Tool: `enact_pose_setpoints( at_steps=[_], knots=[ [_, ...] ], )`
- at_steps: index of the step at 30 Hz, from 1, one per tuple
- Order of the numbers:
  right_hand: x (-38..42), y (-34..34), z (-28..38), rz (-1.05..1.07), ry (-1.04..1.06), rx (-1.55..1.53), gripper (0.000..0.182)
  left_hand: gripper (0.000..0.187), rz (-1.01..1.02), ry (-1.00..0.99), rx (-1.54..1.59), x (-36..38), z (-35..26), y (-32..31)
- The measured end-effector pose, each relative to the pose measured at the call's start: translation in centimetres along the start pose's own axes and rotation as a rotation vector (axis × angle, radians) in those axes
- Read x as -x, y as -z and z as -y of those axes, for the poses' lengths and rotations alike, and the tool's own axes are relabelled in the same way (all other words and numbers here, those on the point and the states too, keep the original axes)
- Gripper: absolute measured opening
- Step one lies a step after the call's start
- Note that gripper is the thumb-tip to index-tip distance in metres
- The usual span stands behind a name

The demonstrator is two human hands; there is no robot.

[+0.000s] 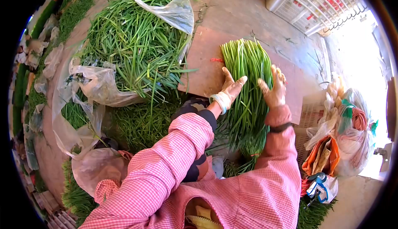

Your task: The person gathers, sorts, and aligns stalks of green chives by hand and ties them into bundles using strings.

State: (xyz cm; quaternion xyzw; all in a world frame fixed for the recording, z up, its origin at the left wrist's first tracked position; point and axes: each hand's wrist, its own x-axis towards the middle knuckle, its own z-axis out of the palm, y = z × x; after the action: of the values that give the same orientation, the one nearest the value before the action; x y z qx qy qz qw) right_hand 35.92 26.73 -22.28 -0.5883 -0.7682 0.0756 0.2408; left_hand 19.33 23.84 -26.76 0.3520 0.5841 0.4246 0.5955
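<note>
A thick bundle of long green stalks (247,69) lies on a reddish-brown board (203,50), its pale cut ends toward the board's far side and its leaves hanging over the near edge. My left hand (229,89), in a pale glove, is at the bundle's left side with thumb and fingers spread. On the right side, my right hand (274,87) is also gloved and spread, its fingers pointing up beside the stalks. Neither hand is closed round the bundle. A short red strip (216,60) lies on the board left of the stalks.
A big heap of loose green leaves (132,42) in clear plastic (110,89) stands at the left. White crates (304,5) are at the top right. Plastic bags (352,133) and an orange bag (322,158) sit at the right. More greens (143,121) lie below the board's left edge.
</note>
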Motion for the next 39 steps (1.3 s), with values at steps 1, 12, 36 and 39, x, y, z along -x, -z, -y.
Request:
enact_pose_setpoints(
  at_steps=[1,12,36,39],
  knots=[
    [1.6,1.1,2.4,-0.029,0.079,0.102,0.062,0.102,-0.042,-0.027,-0.029,0.1,0.1,0.0],
    [14.8,6.4,14.3,1.013,-0.215,-0.217,0.023,0.103,0.218,0.041,-0.019,2.0,0.3,2.6],
    [1.7,0.2,0.2,0.26,-0.042,0.056,0.017,0.044,-0.174,-0.977,-0.82,-2.5,-5.5,-0.7],
    [2.6,0.4,0.7,0.248,-0.001,0.064,0.019,0.047,0.074,-0.918,-1.19,-4.7,-3.5,-3.4]
  ],
)
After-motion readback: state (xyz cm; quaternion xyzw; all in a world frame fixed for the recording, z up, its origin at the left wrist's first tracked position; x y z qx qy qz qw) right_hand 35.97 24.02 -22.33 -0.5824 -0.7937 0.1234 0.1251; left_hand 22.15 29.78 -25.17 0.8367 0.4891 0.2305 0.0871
